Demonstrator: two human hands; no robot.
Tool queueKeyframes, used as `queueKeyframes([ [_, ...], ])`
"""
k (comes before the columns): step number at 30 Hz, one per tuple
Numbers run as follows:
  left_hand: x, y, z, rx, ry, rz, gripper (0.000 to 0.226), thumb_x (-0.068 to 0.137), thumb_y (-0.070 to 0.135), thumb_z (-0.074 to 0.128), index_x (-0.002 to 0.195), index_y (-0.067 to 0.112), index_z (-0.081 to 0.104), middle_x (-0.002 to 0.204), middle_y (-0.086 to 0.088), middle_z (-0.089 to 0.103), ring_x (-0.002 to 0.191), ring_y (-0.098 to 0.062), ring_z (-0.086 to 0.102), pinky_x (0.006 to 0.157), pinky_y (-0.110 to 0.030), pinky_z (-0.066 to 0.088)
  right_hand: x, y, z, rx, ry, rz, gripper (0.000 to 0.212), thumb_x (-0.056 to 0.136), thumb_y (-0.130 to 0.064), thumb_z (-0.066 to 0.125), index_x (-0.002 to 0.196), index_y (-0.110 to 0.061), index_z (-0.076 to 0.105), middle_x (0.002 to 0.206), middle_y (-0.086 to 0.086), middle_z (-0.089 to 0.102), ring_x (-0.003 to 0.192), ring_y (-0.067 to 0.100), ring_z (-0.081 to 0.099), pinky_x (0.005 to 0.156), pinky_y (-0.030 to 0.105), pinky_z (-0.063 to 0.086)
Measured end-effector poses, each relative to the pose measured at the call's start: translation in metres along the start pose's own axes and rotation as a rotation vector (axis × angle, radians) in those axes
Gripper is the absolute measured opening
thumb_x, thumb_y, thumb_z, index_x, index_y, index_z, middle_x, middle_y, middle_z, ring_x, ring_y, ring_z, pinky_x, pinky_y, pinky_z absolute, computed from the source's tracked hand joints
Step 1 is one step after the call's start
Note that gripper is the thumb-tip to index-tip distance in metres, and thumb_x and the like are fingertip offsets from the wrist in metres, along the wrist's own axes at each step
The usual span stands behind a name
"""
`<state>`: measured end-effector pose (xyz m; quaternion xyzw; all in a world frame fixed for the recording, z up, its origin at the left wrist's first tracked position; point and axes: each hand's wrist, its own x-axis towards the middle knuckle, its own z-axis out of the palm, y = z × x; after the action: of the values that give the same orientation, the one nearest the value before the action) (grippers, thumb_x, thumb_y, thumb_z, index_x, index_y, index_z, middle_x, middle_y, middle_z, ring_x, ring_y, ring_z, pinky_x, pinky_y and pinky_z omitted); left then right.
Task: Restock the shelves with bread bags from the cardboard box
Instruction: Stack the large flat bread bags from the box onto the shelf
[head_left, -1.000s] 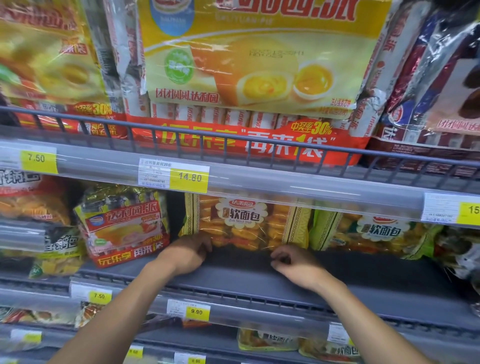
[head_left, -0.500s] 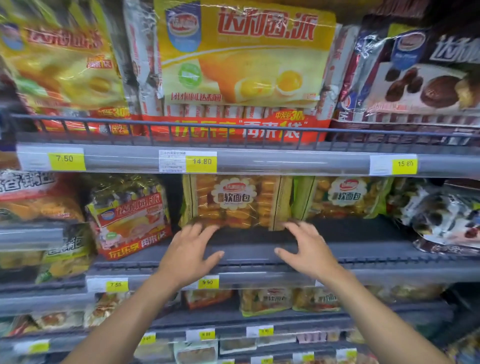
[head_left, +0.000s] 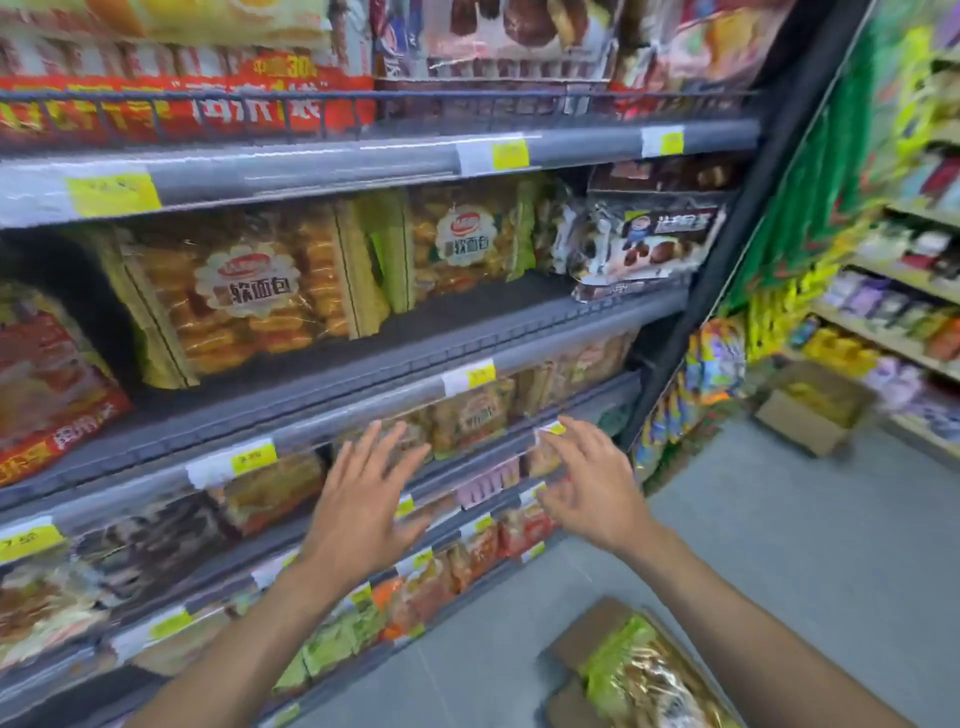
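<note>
A clear bread bag with a white label (head_left: 249, 301) stands upright on the grey shelf (head_left: 467, 332), with a green-edged bread bag (head_left: 462, 239) to its right. Both hands hover in front of the lower shelves, empty, fingers spread. My left hand (head_left: 363, 509) is below the first bag. My right hand (head_left: 592, 493) is off to the right of it. The cardboard box (head_left: 571, 644) lies on the floor at the bottom right, with a green-edged bread bag (head_left: 644, 675) in it.
Price strips with yellow tags run along each shelf edge. Red cake bags (head_left: 47, 384) sit left of the bread, dark chocolate-cake packs (head_left: 649, 244) to the right. Another cardboard box (head_left: 805, 415) stands on the grey floor by the far aisle shelves.
Both hands have let go of the bread bag on the shelf and drawn back and down. The view has swung right and down, bringing the box on the floor into sight.
</note>
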<state>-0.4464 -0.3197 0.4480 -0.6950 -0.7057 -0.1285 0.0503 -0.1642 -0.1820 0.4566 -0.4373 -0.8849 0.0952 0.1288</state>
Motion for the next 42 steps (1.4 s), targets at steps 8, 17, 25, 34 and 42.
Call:
queueKeyframes([
  [8, 0.016, 0.109, 0.102, -0.047, -0.269, 0.237, 0.089, 0.071, 0.065, 0.071, 0.148, 0.026, 0.050, 0.159, -0.010, 0.041, 0.149, -0.035, 0.034, 0.117, -0.058, 0.033, -0.143, 0.128, 0.019, 0.025, -0.083, 0.424, 0.078, 0.077, -0.059, 0.057, 0.146, -0.024, 0.050, 0.156, 0.011, 0.041, 0.141, 0.034, 0.041, 0.113, 0.048, 0.034],
  [17, 0.037, 0.242, 0.225, -0.006, -0.562, 0.523, 0.089, 0.070, 0.061, 0.078, 0.149, 0.030, 0.050, 0.159, -0.006, 0.042, 0.149, -0.031, 0.036, 0.121, -0.045, 0.020, -0.281, 0.255, 0.075, 0.070, -0.294, 0.771, 0.081, 0.077, -0.059, 0.058, 0.151, -0.030, 0.040, 0.159, 0.004, 0.036, 0.145, 0.028, 0.034, 0.116, 0.047, 0.031],
  [25, 0.031, 0.298, 0.417, 0.078, -0.870, 0.553, 0.096, 0.054, 0.055, 0.088, 0.141, 0.027, 0.058, 0.145, -0.005, 0.060, 0.138, -0.031, 0.054, 0.102, -0.051, 0.052, -0.363, 0.342, 0.220, 0.158, -0.570, 0.892, 0.088, 0.080, -0.053, 0.061, 0.157, -0.022, 0.031, 0.161, 0.003, 0.032, 0.148, 0.026, 0.030, 0.117, 0.042, 0.027],
  [34, 0.015, 0.331, 0.631, 0.192, -0.928, 0.669, 0.112, 0.057, 0.043, 0.092, 0.155, 0.018, 0.043, 0.157, -0.008, 0.047, 0.144, -0.032, 0.045, 0.111, -0.053, 0.043, -0.401, 0.403, 0.423, 0.194, -0.738, 0.968, 0.095, 0.085, -0.048, 0.065, 0.160, -0.024, 0.011, 0.166, 0.001, 0.019, 0.152, 0.024, 0.020, 0.121, 0.043, 0.025],
  [42, 0.001, 0.352, 0.752, 0.382, -1.076, 0.793, 0.103, 0.089, 0.043, 0.072, 0.163, 0.026, 0.003, 0.172, -0.001, -0.001, 0.159, -0.028, 0.003, 0.118, -0.058, 0.022, -0.406, 0.426, 0.551, 0.176, -0.762, 0.989, 0.117, 0.080, -0.051, 0.073, 0.160, -0.030, -0.010, 0.167, 0.001, 0.016, 0.153, 0.028, 0.017, 0.120, 0.052, 0.027],
])
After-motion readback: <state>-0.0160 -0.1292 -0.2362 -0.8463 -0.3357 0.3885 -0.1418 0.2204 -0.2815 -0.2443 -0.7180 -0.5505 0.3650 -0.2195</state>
